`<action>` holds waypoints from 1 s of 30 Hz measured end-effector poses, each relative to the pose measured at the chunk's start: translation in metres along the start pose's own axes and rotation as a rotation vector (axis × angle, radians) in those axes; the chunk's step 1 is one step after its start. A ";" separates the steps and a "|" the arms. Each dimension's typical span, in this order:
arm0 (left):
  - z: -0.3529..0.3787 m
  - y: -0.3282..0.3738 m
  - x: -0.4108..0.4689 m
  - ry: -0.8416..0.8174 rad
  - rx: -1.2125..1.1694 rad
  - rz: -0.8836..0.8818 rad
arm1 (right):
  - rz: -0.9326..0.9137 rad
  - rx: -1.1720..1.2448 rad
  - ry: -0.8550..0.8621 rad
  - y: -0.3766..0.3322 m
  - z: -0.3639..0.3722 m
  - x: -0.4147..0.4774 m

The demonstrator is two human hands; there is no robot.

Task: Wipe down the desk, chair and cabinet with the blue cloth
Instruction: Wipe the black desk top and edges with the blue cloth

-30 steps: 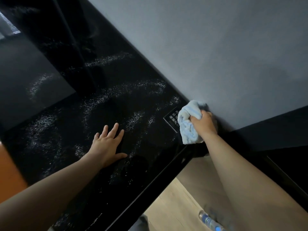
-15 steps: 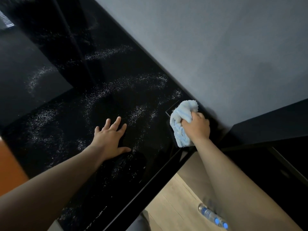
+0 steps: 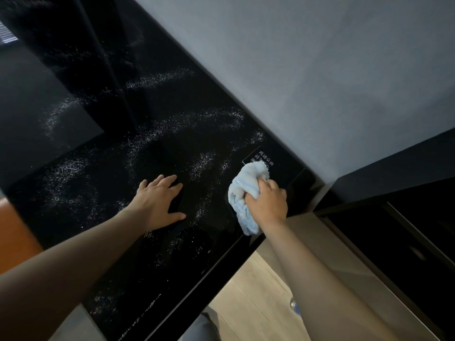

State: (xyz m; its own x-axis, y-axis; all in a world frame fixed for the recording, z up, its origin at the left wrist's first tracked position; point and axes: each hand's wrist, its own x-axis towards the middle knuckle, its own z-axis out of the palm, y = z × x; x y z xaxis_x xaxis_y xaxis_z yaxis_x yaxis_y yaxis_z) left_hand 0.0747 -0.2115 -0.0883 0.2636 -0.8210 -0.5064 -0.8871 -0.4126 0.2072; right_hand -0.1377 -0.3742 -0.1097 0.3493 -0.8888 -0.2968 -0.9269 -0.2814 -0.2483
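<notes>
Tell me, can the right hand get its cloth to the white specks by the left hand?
Probably yes. The right hand grips the cloth on the desk, and nothing stands between it and the specks; the left hand lies flat beside them.

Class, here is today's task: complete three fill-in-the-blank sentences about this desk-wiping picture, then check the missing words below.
1. The right hand grips a light ____ cloth.
2. The left hand lies flat on the desk, holding ____.
3. The desk's top is glossy ____.
Missing words: blue; nothing; black.
</notes>
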 end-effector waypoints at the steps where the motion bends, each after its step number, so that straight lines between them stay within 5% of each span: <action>1: 0.002 -0.002 -0.009 0.002 0.006 0.016 | -0.022 -0.024 0.001 -0.002 0.004 -0.007; 30: 0.070 -0.113 -0.166 -0.074 0.101 -0.032 | -0.054 -0.031 -0.031 -0.089 0.080 -0.190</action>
State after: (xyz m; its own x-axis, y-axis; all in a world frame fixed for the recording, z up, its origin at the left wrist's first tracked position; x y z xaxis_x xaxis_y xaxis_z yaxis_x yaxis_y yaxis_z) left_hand 0.1049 -0.0009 -0.0864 0.2666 -0.7752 -0.5727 -0.9134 -0.3929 0.1065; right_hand -0.1110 -0.1513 -0.1051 0.4024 -0.8604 -0.3126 -0.9103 -0.3399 -0.2362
